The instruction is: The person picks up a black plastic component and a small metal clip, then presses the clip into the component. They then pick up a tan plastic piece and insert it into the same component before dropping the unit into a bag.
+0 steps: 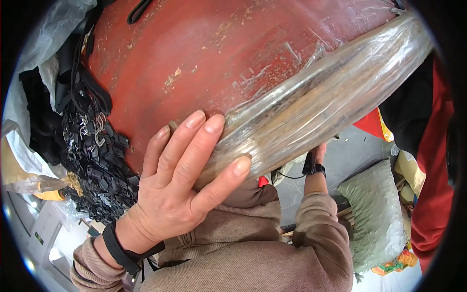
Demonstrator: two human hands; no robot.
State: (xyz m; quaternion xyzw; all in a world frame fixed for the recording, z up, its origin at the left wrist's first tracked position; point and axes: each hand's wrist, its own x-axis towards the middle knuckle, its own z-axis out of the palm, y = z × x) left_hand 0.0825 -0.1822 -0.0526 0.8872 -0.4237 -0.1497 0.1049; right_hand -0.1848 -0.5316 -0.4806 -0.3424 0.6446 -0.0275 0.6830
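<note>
Well, left hand (pixel 180 175) rests spread on tabletop (pixel 170 48) edge, gripping nothing. Right hand (pixel 320 152) at 3 o'clock, mostly hidden past edge; cannot tell grip. Black bits (pixel 99 173) heaped at 9 o'clock; how much done, cannot tell.

1. A broad path is left free across the middle of the red surface (pixel 194 58).
2. The left edge is blocked by a heap of black plastic pieces (pixel 99 160).
3. The film-wrapped near edge (pixel 316 107) is barred at its left end by the left hand (pixel 177 175).
4. Below that edge, a gap over grey floor (pixel 357 153) is bounded by the right hand (pixel 319 154) and a green cushion (pixel 374 214).
</note>
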